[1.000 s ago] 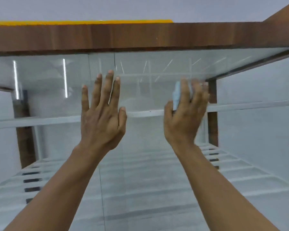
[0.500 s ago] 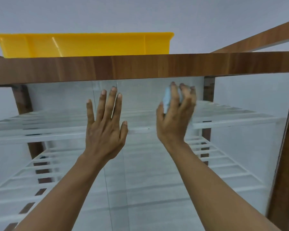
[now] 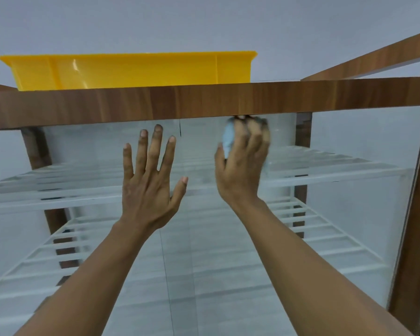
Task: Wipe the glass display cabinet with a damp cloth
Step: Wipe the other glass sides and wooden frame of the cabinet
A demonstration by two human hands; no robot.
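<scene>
Now we see our right hand (image 3: pixel 240 170) higher than 0.5 s ago, its blurred fingers curled around the pale blue cloth (image 3: pixel 228 139). It presses the cloth to the front pane of the glass display cabinet (image 3: pixel 199 251) at 1 o'clock, just under the wooden top rail (image 3: pixel 131 105). Our left hand (image 3: pixel 148 187) lies flat on the pane at 9 o'clock, its fingers now spread wider apart. More of the yellow tray (image 3: pixel 131 71) shows at 11 o'clock.
</scene>
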